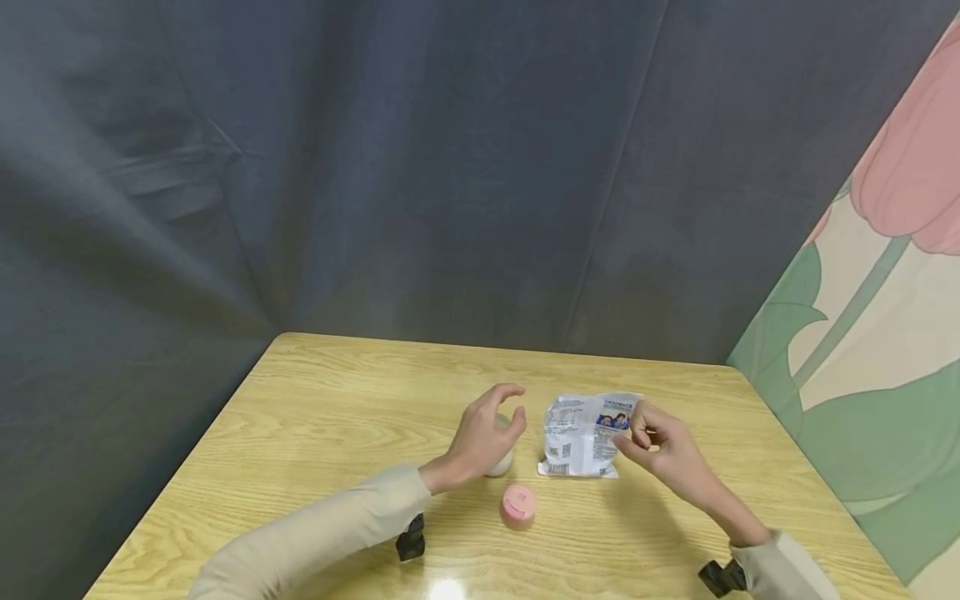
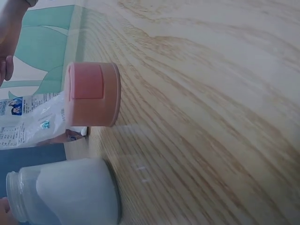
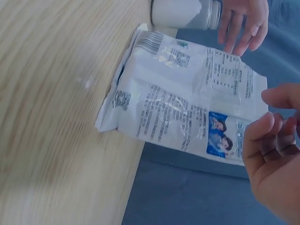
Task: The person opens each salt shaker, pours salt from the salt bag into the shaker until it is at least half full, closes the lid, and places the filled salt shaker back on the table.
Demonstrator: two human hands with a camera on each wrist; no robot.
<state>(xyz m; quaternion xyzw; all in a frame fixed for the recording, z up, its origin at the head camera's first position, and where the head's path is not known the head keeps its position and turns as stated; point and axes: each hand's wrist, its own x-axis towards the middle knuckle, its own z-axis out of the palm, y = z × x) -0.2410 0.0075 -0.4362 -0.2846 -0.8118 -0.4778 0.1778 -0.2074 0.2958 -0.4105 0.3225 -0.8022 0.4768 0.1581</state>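
A glass jar [image 2: 70,192] with a whitish filling stands on the table, its threaded mouth uncovered. My left hand [image 1: 480,437] is beside the jar, thumb and forefinger curved and apart, and partly hides it in the head view. To the right, a white printed plastic bag [image 1: 577,437] stands upright with a blue picture on its face. Near the bag's upper right edge is my right hand [image 1: 667,450], its fingers loosely bent and a gap between thumb and forefinger. In front of the jar sits a short pink cylinder [image 1: 518,506] with a curved line on top.
The wood-grain table [image 1: 337,417] runs back to a dark curtain [image 1: 450,183]. On the right is a wall [image 1: 885,367] with painted flowers. Black wrist mounts [image 1: 410,537] hang under both sleeves.
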